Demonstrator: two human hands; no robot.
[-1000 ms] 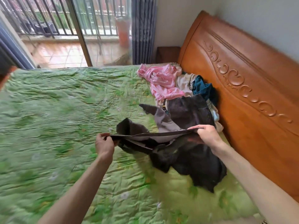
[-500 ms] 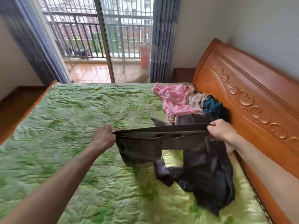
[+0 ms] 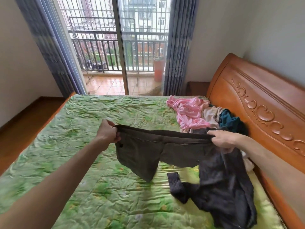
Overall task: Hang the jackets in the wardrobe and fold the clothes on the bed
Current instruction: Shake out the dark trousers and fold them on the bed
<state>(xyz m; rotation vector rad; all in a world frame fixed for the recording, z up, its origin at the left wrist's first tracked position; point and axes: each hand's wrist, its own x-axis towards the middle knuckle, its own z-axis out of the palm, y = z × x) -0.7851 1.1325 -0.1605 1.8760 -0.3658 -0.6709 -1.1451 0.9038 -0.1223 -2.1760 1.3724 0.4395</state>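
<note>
Open room: wide crumpled green quilted bedspread (image 3: 85, 126), left and centre, bare to the far edge. Right side blocked: heap of pink, beige and teal clothes (image 3: 198, 113) against the carved orange wooden headboard (image 3: 257, 109); dark grey garment (image 3: 226, 187) trailing over the near-right bedspread.

Soft, even daylight enters through the tall sliding glass balcony door (image 3: 118, 52) at the far side and brightens the crumpled green floral bed cover (image 3: 92, 187). Shadows are faint and diffuse, with a soft one under the lifted dark brown trousers (image 3: 145, 154). The wide lens bows the grey-blue curtains (image 3: 49, 47) and walls outward. The near forearms and the picture's edges look smeared with blur.
</note>
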